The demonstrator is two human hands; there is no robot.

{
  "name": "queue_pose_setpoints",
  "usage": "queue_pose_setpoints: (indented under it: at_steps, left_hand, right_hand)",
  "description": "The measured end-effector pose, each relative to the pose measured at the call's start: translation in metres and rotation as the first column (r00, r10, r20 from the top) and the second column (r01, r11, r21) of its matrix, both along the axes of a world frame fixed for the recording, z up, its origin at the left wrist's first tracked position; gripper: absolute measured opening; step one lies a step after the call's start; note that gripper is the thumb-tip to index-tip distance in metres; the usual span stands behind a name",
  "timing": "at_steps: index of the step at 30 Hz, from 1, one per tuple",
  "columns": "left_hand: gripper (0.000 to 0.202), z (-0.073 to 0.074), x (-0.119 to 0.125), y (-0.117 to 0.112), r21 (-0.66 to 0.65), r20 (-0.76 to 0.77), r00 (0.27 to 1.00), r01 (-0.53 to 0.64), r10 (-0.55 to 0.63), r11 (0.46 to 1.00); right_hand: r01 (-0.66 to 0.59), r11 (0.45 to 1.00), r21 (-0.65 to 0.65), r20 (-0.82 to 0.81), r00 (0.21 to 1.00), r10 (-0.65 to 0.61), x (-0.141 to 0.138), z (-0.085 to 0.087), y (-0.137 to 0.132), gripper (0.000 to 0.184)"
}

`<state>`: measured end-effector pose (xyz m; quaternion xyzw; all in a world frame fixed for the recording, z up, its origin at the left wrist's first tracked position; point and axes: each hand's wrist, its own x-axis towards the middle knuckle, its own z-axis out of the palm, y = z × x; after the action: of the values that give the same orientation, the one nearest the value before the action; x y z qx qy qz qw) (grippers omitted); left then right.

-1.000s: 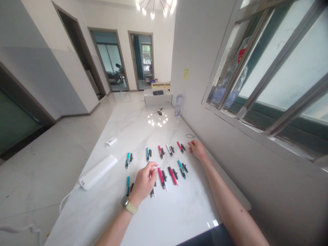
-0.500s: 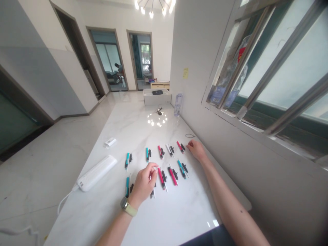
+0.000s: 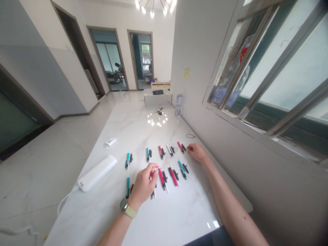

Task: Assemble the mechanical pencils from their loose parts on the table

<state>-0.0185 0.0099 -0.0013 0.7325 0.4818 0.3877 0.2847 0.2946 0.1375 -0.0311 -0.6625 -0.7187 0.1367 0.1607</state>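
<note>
Pens taken apart lie in two rows on the white marbled table (image 3: 102, 215), each with a coloured barrel, a black cap part and a thin refill beside it. My left hand (image 3: 146, 181) hovers over the near row with loosely curled fingers, thumb and index a little apart and nothing visible between them. It partly covers a pen set and is nearest a red pen barrel (image 3: 162, 178). At the far row's right end, my right hand (image 3: 197, 152) rests with fingertips together beside a black cap (image 3: 183, 147) and red barrel (image 3: 180, 147); whatever they pinch is hidden.
On the left are a white power strip (image 3: 97, 172) with a cable and a small white adapter (image 3: 110, 142). Farther back are keys (image 3: 160, 112), a clear bottle (image 3: 178, 104) and a white box (image 3: 156, 99). A thin dark loop (image 3: 190, 136) lies near the right wall.
The view has shifted very slightly. Both hands keep nearly the same place and pose, and the pen parts lie as before.
</note>
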Motion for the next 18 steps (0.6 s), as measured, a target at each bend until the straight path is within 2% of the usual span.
queue_pose_setpoints:
  at_steps: [12,18]
  left_hand:
    - [0.014,0.0000,0.0002,-0.0006,0.008,-0.029,0.999,0.017,-0.017,1.000]
    - [0.014,-0.0019,0.0002,-0.0003,0.008,-0.039,0.999,0.015,-0.015,1.000]
  right_hand:
    - [-0.019,1.000,-0.011,0.036,0.999,0.019,-0.0027,0.0036,-0.0062,0.025]
    - [-0.071,0.997,-0.004,0.029,0.997,0.071,-0.0048,0.0090,-0.0098,0.033]
